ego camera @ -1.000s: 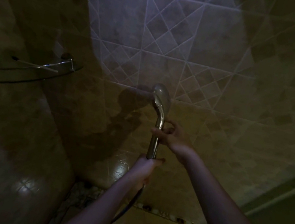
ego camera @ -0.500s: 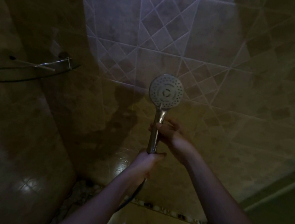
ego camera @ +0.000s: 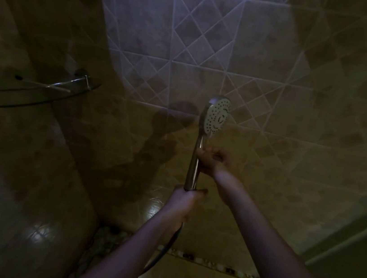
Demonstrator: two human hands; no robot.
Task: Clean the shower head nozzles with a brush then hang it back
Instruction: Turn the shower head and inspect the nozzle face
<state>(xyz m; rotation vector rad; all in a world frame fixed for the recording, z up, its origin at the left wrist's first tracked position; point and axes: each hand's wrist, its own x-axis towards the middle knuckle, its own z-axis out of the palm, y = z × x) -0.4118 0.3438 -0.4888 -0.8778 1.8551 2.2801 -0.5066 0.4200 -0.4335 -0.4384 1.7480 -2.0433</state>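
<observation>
A chrome hand shower stands upright in front of the tiled wall, its round head (ego camera: 216, 117) turned so the nozzle face points up and to the right. My left hand (ego camera: 183, 203) grips the bottom of the handle (ego camera: 193, 168), where the dark hose (ego camera: 163, 251) leaves and hangs down. My right hand (ego camera: 213, 160) grips the upper part of the handle just under the head. No brush is visible in the dim light.
A curved glass corner shelf (ego camera: 31, 94) with a chrome rail juts from the left wall. Diamond-pattern tiles (ego camera: 191, 45) cover the wall behind. A pebble border strip (ego camera: 207, 262) runs low on the wall. A dark ledge (ego camera: 348, 268) sits at the lower right.
The shower head has been twisted on its axis: edge-on at first, then facing me squarely, now angled to the right. Both hands have kept their grip on the handle.
</observation>
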